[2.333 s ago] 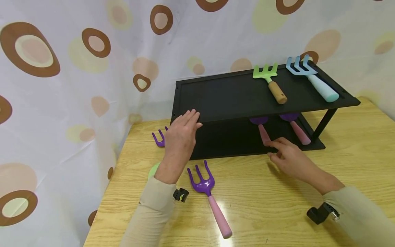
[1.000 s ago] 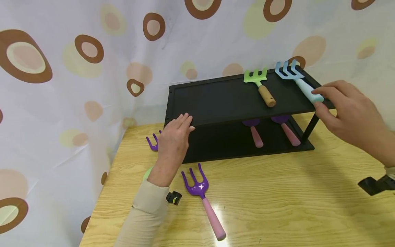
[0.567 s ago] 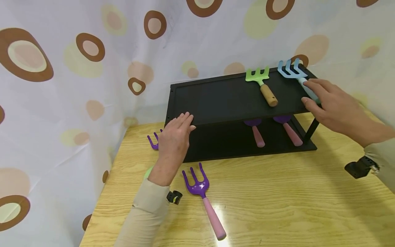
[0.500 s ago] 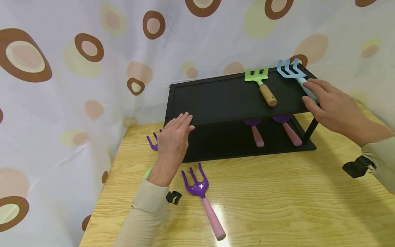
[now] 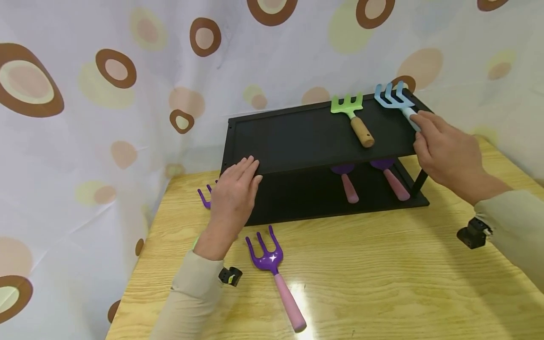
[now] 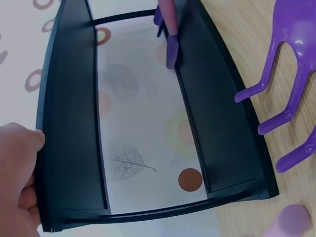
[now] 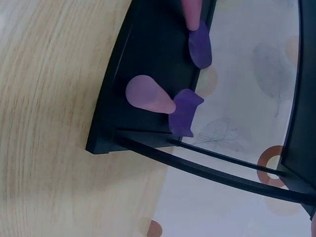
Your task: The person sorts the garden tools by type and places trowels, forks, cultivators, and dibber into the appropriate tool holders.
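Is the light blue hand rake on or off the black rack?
On: the blue hand rake lies on the upper tier, at its right.

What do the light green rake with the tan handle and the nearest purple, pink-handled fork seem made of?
Green rake: painted metal or plastic head, evenly coloured; tan handle probably matte wood, by its colour. Nearest purple fork: glossy plastic or coated metal head, by its highlight; pink handle, likely plastic, looking smooth.
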The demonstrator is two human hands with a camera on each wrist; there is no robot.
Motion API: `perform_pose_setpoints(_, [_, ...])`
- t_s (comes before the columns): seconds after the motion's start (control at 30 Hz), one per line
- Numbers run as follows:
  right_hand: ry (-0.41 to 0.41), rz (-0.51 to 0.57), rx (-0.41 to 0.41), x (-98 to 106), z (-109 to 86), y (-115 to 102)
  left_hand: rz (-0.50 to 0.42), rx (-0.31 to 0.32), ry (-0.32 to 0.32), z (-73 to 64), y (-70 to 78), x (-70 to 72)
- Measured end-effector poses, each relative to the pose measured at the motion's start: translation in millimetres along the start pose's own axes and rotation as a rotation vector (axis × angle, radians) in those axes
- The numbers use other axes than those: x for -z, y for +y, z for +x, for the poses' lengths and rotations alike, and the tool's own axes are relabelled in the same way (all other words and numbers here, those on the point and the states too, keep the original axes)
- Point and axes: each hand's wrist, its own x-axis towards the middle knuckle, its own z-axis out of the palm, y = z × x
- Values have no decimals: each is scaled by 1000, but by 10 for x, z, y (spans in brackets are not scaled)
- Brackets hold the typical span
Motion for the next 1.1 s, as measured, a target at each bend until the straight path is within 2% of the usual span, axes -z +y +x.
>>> perform_pose_setpoints(0.07, [21, -7, -4, -8, 3, -8, -60, 10, -9, -3, -21, 28])
perform_pose_setpoints(0.13, [26, -11, -10, -15, 5, -16, -128, 11, 14, -19, -46, 55])
perform_pose_setpoints(0.27, [20, -12, -23, -19, 1, -25, -229, -29, 109, -85, -84, 107])
perform_pose_setpoints(0.43, [21, -20, -19, -20, -4, -25, -302, -74, 206, -192, -95, 198])
perform_pose_setpoints(0.57, [-6, -30, -29, -19, 1, -19, -353, -86, 210, -294, -102, 241])
perform_pose_setpoints(0.77, [-16, -42, -31, -11, 4, -8, -408, -57, 108, -505, -41, 191])
perform_pose_setpoints(0.9, [-20, -47, -35, -11, -2, -10, -396, 1, -26, -656, 75, 140])
perform_pose_setpoints(1.1, [-20, -56, -33, 0, 9, -25, -371, 124, -236, -834, 256, 35])
